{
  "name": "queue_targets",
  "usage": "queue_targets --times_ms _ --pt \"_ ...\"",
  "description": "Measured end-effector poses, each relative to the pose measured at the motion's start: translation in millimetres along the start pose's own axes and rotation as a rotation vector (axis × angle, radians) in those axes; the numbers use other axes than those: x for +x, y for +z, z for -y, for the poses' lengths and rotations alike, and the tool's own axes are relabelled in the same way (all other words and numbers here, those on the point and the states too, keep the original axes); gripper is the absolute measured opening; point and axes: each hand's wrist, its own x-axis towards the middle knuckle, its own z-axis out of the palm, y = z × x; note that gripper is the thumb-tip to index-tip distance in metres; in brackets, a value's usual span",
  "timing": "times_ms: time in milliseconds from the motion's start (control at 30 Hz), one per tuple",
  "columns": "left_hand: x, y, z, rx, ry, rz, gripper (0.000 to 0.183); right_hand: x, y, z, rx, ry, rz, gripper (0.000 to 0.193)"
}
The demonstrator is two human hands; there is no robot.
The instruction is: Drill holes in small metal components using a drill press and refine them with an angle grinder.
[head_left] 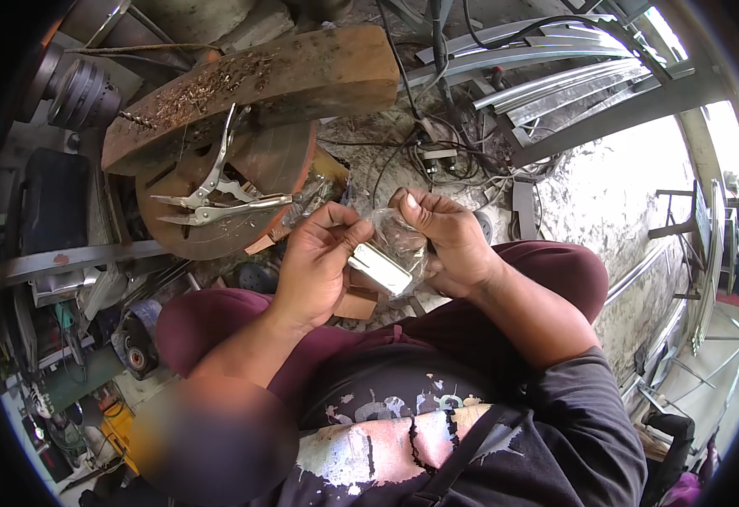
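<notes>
In front of my lap, both hands hold a clear plastic bag (402, 234) with a shiny, flat rectangular metal piece (380, 269) in its lower part. My left hand (323, 258) is closed, thumb and forefinger pinching the bag's left side just above the metal piece. On the other side, my right hand (454, 241) pinches the upper right of the plastic between thumb and curled fingers. The metal piece lies tilted, its lower end toward the right. What it is exactly cannot be made out through the film. Below it is a small brown cardboard piece (357, 302).
Locking pliers (217, 190) rest on a round metal table (242, 232) at left. A thick wooden beam (259, 89) strewn with shavings lies across it, beside a drill chuck (86, 91). Cables (462, 156) tangle on the floor ahead. Metal profiles (555, 80) are stacked far right.
</notes>
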Motion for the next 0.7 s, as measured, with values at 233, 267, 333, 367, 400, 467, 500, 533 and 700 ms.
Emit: queue_targets --times_ms 233,267,333,367,400,467,500,533,700 --pt "0.7 -2.1 -3.0 -0.044 -0.063 0.008 0.007 1.5 -0.1 1.8 -0.135 -0.065 -0.09 0.023" --pt "0.6 -1.9 -4.9 -0.071 -0.063 0.016 0.007 1.4 -0.4 3.0 -0.288 -0.115 -0.161 0.024" --pt "0.2 1.1 -6.3 -0.098 -0.062 0.024 0.007 2.3 -5.5 2.2 -0.4 -0.234 -0.141 0.024" --pt "-0.8 4.6 -4.9 -0.046 0.044 0.048 0.011 2.7 -7.2 1.9 -0.512 -0.35 -0.12 0.024" --pt "-1.8 6.5 -3.9 0.006 0.15 0.071 0.015 2.6 -6.8 2.1 -0.513 -0.352 -0.119 0.024" --pt "-4.6 4.2 -1.2 0.182 0.234 0.118 0.019 1.9 -4.1 1.6 -0.523 -0.404 -0.113 0.024" --pt "-5.4 3.3 -0.4 0.358 0.315 0.165 0.024 1.3 -2.9 1.8 -0.523 -0.405 -0.111 0.024" --pt "-3.8 8.9 0.6 0.437 0.377 0.165 0.035 0.3 -2.4 2.4 -0.516 -0.431 -0.097 0.024" --pt "-7.8 13.0 -2.7 0.658 0.435 0.072 0.04 -4.5 -2.9 3.5 -0.564 -0.525 -0.036 0.024"
